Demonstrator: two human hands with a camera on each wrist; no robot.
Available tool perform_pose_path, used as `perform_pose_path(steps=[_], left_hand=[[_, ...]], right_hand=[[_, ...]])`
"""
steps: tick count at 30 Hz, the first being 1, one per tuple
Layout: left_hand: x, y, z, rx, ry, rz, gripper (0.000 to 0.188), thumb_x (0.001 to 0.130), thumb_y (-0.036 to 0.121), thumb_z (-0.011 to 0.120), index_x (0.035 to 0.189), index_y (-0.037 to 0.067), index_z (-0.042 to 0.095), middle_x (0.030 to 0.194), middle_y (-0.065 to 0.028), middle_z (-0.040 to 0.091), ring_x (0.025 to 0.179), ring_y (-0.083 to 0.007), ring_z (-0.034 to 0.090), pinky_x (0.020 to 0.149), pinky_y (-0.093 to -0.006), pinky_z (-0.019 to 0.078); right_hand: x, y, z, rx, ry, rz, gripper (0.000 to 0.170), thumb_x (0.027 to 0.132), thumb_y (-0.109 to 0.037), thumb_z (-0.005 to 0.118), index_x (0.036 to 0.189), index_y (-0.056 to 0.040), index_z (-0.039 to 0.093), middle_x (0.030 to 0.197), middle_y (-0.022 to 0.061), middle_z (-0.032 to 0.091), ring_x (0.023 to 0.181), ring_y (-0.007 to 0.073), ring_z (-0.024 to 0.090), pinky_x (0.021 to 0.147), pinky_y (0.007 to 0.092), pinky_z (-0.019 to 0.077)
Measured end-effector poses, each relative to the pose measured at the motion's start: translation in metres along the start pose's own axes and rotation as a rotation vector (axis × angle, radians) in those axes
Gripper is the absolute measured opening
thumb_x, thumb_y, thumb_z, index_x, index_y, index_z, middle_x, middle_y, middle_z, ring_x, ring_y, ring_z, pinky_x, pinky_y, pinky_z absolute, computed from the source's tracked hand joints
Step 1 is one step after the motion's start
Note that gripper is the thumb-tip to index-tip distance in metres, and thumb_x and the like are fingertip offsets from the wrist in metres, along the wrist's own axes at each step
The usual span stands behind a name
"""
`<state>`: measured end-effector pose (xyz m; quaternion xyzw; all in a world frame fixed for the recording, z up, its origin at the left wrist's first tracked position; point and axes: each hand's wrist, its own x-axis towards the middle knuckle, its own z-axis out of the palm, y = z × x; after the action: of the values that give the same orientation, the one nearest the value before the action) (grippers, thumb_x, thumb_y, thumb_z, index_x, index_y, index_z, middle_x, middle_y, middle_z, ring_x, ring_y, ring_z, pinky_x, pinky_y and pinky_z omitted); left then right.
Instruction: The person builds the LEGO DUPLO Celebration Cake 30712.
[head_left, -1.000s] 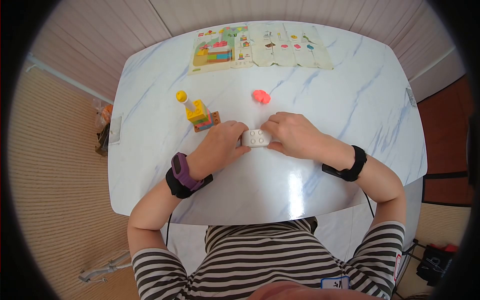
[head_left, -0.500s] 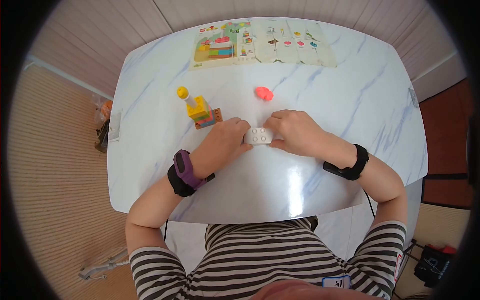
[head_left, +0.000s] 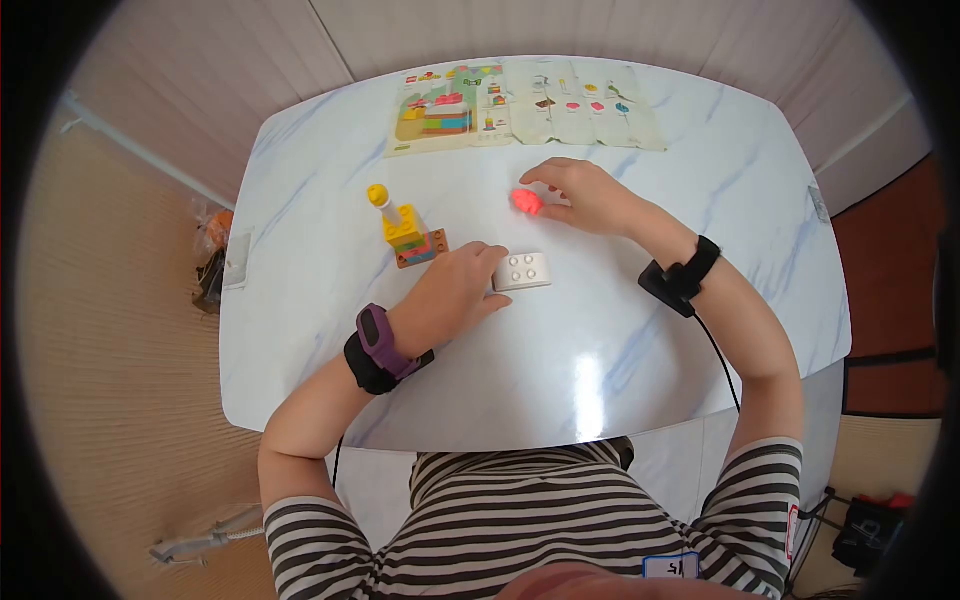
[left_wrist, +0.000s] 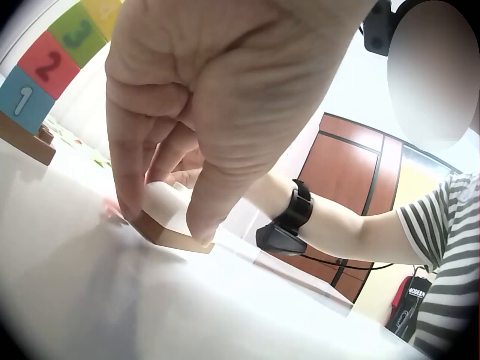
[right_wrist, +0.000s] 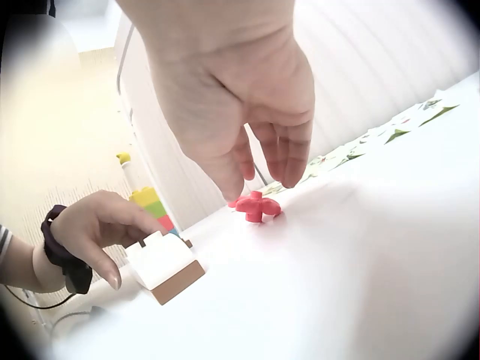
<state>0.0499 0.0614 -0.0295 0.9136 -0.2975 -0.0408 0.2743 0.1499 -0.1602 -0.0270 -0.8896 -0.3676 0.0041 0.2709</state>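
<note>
A white studded brick (head_left: 525,270) with a brown underside rests on the table. My left hand (head_left: 450,285) is at its left end; index fingertip lies at the far corner, and the right wrist view shows the thumb slightly apart from the near side. A coral-pink flower piece (right_wrist: 256,206) sits on the table farther back. Above it my right hand (head_left: 590,195) spreads its fingers, the thumb tip right at a petal and the other fingertips apart from it. A tower of numbered blocks (head_left: 405,230), topped by a yellow-tipped white candle piece, stands beyond the left hand.
An unfolded, creased instruction sheet (head_left: 525,105) lies along the table's far edge, against the panelled wall. The marbled table (head_left: 690,350) has rounded edges. A black cable (head_left: 718,360) runs down from the right wrist's camera strap.
My right hand has let go of the white brick and moved back to the pink flower, its fingers opening. My left hand stays at the brick, which remains on the table.
</note>
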Motion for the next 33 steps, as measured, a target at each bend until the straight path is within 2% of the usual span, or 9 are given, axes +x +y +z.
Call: perform_pose_path(steps=[1,4,10,13,16,22,25,28,33], left_hand=[[-0.001,0.0,0.0,-0.007,0.009,0.009,0.046,0.072,0.011,0.074,0.111,-0.004,0.054,0.095,-0.0166,0.059,0.078,-0.0267,0.062,0.071,-0.0336,0.0503],[-0.002,0.0,0.001,-0.046,0.055,0.032,0.044,0.071,0.011,0.073,0.107,-0.006,0.054,0.096,-0.0195,0.058,0.083,-0.0344,0.06,0.075,-0.0386,0.049],[0.003,0.002,0.003,-0.089,0.064,0.058,0.04,0.072,0.01,0.072,0.105,-0.005,0.055,0.094,-0.0189,0.058,0.082,-0.0339,0.06,0.075,-0.0382,0.0489],[0.004,0.003,0.003,-0.056,0.005,0.024,0.04,0.073,0.008,0.072,0.108,-0.004,0.055,0.099,-0.0169,0.059,0.081,-0.0288,0.063,0.073,-0.0329,0.0522],[0.003,0.002,0.004,-0.077,0.009,0.014,0.04,0.073,0.008,0.071,0.108,-0.004,0.055,0.098,-0.0167,0.059,0.08,-0.0289,0.063,0.073,-0.0334,0.0518],[0.004,0.0,0.005,-0.047,0.025,0.039,0.039,0.074,0.008,0.071,0.108,-0.003,0.056,0.095,-0.0163,0.059,0.079,-0.0285,0.063,0.072,-0.0337,0.0515],[0.005,0.0,0.004,-0.054,0.006,0.023,0.04,0.073,0.008,0.071,0.108,-0.002,0.056,0.094,-0.0161,0.059,0.079,-0.0287,0.063,0.071,-0.0342,0.0514],[0.005,0.0,0.004,-0.025,0.02,0.017,0.041,0.074,0.01,0.072,0.11,-0.002,0.055,0.094,-0.0153,0.059,0.078,-0.0269,0.063,0.071,-0.0327,0.0512],[0.008,0.016,-0.011,-0.147,0.149,-0.022,0.043,0.077,0.012,0.072,0.113,-0.003,0.055,0.098,-0.0149,0.06,0.076,-0.0214,0.062,0.071,-0.0295,0.051]], right_hand=[[0.002,0.0,0.001,-0.003,-0.019,-0.013,0.03,0.078,-0.007,0.068,0.107,-0.0028,0.061,0.1,0.0128,0.063,0.086,0.0253,0.062,0.075,0.0336,0.0536],[0.01,0.002,0.004,0.003,-0.074,-0.031,0.028,0.077,-0.007,0.068,0.104,-0.0029,0.062,0.099,0.0124,0.063,0.086,0.0257,0.061,0.074,0.0339,0.0533],[0.011,-0.002,0.007,-0.009,-0.108,-0.07,0.021,0.074,-0.005,0.068,0.093,-0.002,0.061,0.09,0.0107,0.062,0.084,0.0281,0.061,0.072,0.0351,0.0513],[0.011,-0.007,0.007,0.014,-0.137,0.0,0.017,0.073,-0.007,0.067,0.089,-0.0046,0.062,0.086,0.0121,0.062,0.087,0.0295,0.06,0.076,0.0385,0.0482],[0.011,-0.007,0.008,-0.054,-0.113,-0.057,0.021,0.071,-0.008,0.07,0.088,-0.0026,0.058,0.083,0.0109,0.06,0.082,0.0296,0.06,0.069,0.0381,0.0495],[0.009,-0.01,0.012,-0.107,-0.11,-0.073,0.021,0.069,-0.006,0.069,0.086,-0.0028,0.057,0.081,0.0116,0.059,0.082,0.0308,0.059,0.07,0.0394,0.0488],[0.004,-0.011,0.006,-0.112,-0.101,-0.047,0.021,0.069,-0.006,0.069,0.087,-0.0028,0.058,0.081,0.0117,0.061,0.08,0.0292,0.06,0.068,0.0371,0.0499],[-0.004,-0.019,-0.011,0.037,-0.119,0.035,0.022,0.071,-0.008,0.07,0.089,-0.0032,0.059,0.081,0.0112,0.062,0.077,0.0268,0.062,0.065,0.0343,0.0508],[-0.024,-0.043,-0.022,0.166,-0.161,-0.063,0.021,0.074,-0.011,0.071,0.089,-0.0037,0.059,0.081,0.0097,0.063,0.077,0.0247,0.062,0.064,0.0328,0.0507]])
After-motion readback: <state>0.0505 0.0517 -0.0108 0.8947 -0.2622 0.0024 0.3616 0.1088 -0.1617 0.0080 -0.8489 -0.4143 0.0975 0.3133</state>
